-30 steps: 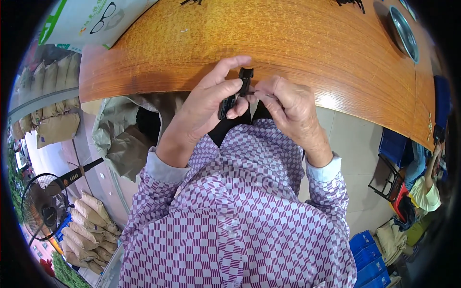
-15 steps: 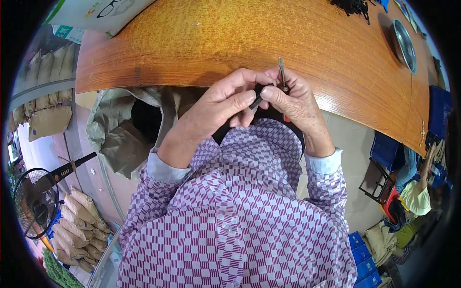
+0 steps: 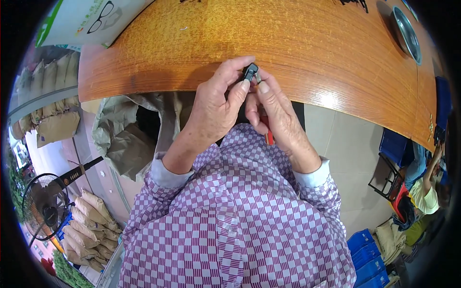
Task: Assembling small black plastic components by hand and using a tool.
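Just over the near edge of the wooden table [image 3: 182, 72], my left hand [image 3: 211, 105] pinches a small black plastic part [image 3: 250, 71] between thumb and fingers. My right hand [image 3: 282, 117] is closed around a flat-blade screwdriver [image 3: 269, 138]. Its red handle end shows below my palm, and the metal blade points up past my right thumb. The blade tip is right beside the black part; whether it sits inside the part I cannot tell. My fingers cover much of the shaft.
A white and green bag [image 3: 103, 21] lies at the table's far left, a metal bowl [image 3: 407, 36] at the far right. An open woven sack [image 3: 120, 139] stands below the table edge. A fan [image 3: 45, 206] and stacked paper sacks [image 3: 93, 230] are left; another person [image 3: 425, 197] is right.
The screwdriver has turned in my right hand: its blade now reaches toward the black part and its red handle end shows. My left hand has raised the part into clearer view.
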Tool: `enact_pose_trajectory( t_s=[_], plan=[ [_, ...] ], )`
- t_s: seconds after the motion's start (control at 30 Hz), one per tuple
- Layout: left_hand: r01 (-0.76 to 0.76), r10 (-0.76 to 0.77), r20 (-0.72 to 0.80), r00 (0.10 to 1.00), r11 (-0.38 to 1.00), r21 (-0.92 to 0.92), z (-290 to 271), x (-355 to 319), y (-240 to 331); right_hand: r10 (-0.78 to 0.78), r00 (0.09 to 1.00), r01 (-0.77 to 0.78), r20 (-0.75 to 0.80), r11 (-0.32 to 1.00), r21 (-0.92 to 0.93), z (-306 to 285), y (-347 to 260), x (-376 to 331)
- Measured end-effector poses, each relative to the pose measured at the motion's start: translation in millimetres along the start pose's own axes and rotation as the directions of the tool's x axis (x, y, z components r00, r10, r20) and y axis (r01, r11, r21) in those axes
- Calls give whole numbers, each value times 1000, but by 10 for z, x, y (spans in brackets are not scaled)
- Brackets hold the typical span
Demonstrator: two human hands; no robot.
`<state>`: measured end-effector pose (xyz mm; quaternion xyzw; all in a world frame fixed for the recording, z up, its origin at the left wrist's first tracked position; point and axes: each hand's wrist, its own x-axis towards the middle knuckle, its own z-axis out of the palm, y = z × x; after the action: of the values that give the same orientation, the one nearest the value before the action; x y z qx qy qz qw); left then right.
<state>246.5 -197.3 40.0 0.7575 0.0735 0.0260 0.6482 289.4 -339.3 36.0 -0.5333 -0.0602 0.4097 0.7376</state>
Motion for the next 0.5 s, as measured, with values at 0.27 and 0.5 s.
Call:
enact_pose_trajectory(
  t_s=[0.27, 0.5],
  plan=[
    [-74, 83, -102, 991, 993, 91, 131, 53, -31, -71, 997, 70, -9, 996, -60, -13, 35, 34],
    [-201, 258, -154, 954, 929, 312, 97, 67, 11, -104, 991, 109, 88, 992, -62, -44, 32, 120]
  ],
)
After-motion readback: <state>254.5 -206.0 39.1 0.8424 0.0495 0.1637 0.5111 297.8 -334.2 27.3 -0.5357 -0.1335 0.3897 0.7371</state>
